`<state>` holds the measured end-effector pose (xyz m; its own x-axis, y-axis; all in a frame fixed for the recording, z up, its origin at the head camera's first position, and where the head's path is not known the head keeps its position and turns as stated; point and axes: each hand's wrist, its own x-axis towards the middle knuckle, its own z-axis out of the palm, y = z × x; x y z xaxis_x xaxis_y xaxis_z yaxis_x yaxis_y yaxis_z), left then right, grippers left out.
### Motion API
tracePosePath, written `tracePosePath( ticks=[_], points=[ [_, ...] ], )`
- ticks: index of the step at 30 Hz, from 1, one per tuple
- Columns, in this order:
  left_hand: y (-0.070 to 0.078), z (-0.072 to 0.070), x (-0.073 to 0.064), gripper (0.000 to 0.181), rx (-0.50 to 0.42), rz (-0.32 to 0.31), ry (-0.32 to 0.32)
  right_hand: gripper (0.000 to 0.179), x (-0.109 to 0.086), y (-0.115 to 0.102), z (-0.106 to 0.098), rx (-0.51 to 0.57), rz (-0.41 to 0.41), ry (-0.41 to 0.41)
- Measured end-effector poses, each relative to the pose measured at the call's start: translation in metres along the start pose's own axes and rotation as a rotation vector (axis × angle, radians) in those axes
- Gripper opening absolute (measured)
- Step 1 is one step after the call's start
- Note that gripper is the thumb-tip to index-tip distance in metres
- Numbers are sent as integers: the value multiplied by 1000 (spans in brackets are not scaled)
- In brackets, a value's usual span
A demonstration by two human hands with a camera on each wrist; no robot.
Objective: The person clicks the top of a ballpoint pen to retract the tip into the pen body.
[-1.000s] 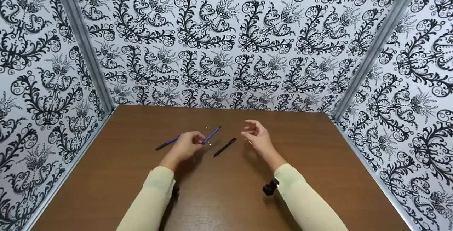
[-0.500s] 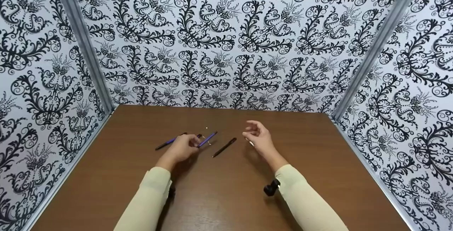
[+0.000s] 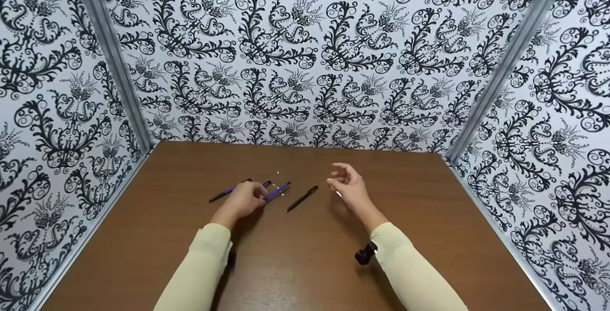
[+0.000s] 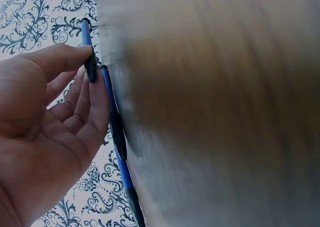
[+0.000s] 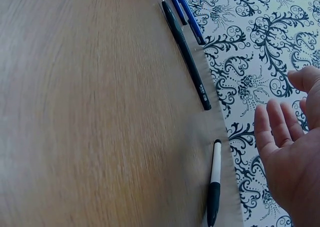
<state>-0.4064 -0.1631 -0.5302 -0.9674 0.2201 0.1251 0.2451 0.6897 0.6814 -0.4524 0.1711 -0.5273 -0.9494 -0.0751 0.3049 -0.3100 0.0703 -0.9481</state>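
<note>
My left hand (image 3: 244, 200) pinches a blue pen (image 3: 280, 189) with a black grip between thumb and fingertips, low over the table. In the left wrist view a second blue pen (image 4: 109, 89) lies right beside the fingers, and a third blue pen (image 4: 125, 172) lies beyond it. The third one's end pokes out left of the hand in the head view. A black pen (image 3: 302, 199) lies slantwise between the hands. Over the table on the right, my right hand (image 3: 350, 186) is relaxed and holds nothing. Below it lies a white pen (image 5: 216, 162) with a black grip, mostly hidden in the head view.
The brown wooden table (image 3: 295, 263) is enclosed by walls (image 3: 295, 63) with a black-and-white scroll pattern. Metal posts (image 3: 114, 58) stand at the back corners. Small bright spots show on the tabletop near the blue pens.
My left hand has shifted left and a little nearer, lowering the blue pen toward the table beside the second blue pen. The right hand has barely moved.
</note>
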Motion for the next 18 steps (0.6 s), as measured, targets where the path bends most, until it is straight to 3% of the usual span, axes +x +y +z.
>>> tracePosePath(
  ticks=[6, 18],
  points=[
    [2, 0, 1, 13, 19, 21, 5, 47, 0, 1, -1, 13, -2, -1],
    [3, 2, 4, 16, 66, -21, 5, 47, 0, 0, -3, -8, 0, 15]
  ],
)
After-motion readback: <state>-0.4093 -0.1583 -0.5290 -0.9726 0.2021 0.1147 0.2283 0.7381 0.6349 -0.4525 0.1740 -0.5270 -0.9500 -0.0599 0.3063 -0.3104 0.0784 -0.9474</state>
